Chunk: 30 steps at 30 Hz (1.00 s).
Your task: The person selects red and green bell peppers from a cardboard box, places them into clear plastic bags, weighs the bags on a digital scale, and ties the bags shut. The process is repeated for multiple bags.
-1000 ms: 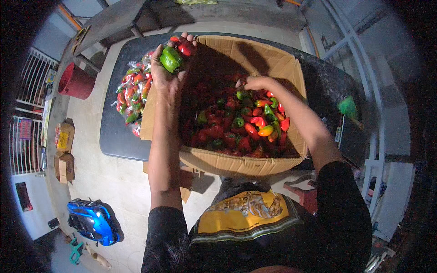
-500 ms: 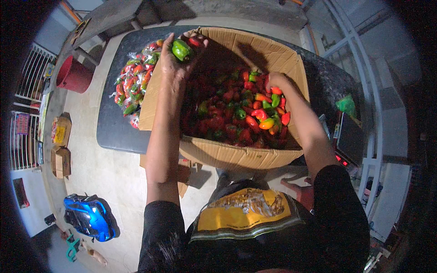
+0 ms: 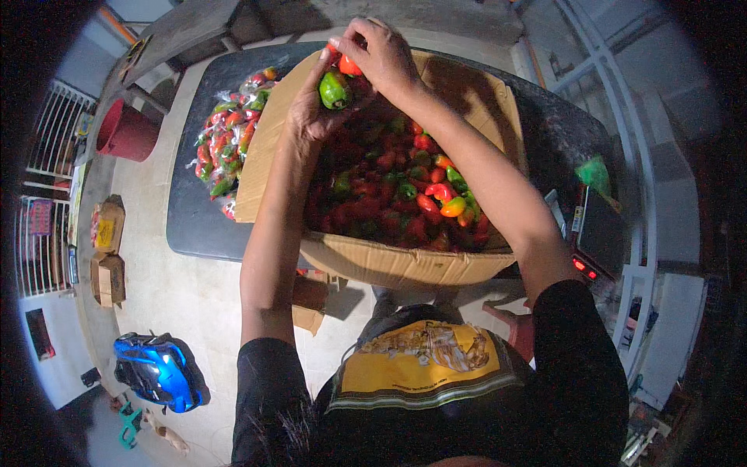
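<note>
Above the far rim of the cardboard box (image 3: pixel 405 261) of peppers: left hand (image 3: pixel 311 109) cupped around a green pepper (image 3: pixel 334 89); right hand (image 3: pixel 381 50) pinching a red pepper (image 3: pixel 349 65), fingers closed. Bagged peppers (image 3: pixel 226 148) along the table's (image 3: pixel 194 226) left edge.

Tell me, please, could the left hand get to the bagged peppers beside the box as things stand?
Probably yes. The bagged peppers lie in the open on the dark table, just left of the cardboard box, and nothing covers them. However, the left hand already holds a green pepper, so it is not free.
</note>
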### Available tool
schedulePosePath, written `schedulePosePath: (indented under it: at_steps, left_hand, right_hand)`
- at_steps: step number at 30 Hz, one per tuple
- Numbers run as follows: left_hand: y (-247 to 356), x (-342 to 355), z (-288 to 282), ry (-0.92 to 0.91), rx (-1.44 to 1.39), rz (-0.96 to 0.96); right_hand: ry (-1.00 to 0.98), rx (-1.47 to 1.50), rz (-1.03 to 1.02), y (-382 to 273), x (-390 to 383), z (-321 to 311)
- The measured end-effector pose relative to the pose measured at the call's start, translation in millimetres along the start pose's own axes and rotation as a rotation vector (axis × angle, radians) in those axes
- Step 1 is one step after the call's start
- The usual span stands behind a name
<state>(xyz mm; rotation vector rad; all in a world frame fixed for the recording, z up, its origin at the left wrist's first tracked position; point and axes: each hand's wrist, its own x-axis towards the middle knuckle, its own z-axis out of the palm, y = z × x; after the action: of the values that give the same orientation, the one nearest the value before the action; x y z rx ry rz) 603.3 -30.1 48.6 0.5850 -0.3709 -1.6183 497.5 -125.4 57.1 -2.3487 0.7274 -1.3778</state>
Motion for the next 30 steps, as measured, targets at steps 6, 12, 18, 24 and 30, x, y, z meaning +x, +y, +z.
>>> schedulePosePath:
  at_steps: [6,12,18,24,30]
  left_hand:
    - [-2.5,-1.5,5.2,-0.044,0.083,0.043]
    - [-5.6,-1.8,8.3,-0.074,0.076,0.062]
    - [-1.7,7.6,-5.2,-0.014,0.088,0.12]
    - [0.5,0.3,-10.6,-0.003,-0.008,0.136]
    - [0.0,4.3,24.7,-0.026,-0.099,0.258]
  right_hand:
    - [0.002,-0.003,-0.128,0.4,1.9,-9.7]
    - [-0.112,0.04,0.052,-47.5,4.1,-41.2]
    - [-0.408,0.335,0.25,-42.1,8.6,-53.5]
    - [-0.507,0.196,0.163,-63.0,17.4,-64.4]
    - [-1.057,-0.111,0.511,188.4,-68.4,-106.3]
